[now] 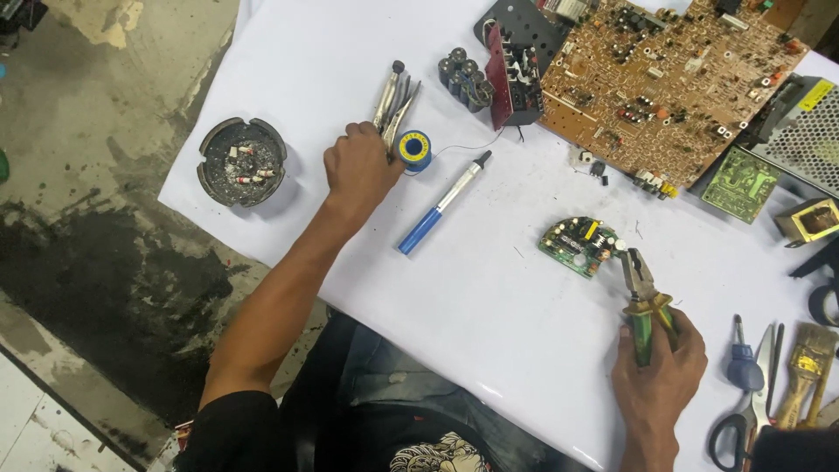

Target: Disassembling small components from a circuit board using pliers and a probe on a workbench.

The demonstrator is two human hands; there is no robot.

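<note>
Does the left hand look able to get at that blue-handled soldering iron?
Probably yes: the left hand rests at the silver pliers, and the soldering iron lies close beside it on bare white table, nothing between.

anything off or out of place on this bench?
Ashtray of cigarette butts overhangs the white table's left edge. Two small loose components lie beside the large brown circuit board. Otherwise nothing looks spilled.

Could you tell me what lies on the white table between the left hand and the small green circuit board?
In the head view, a blue-handled soldering iron lies between them; otherwise bare table.
</note>
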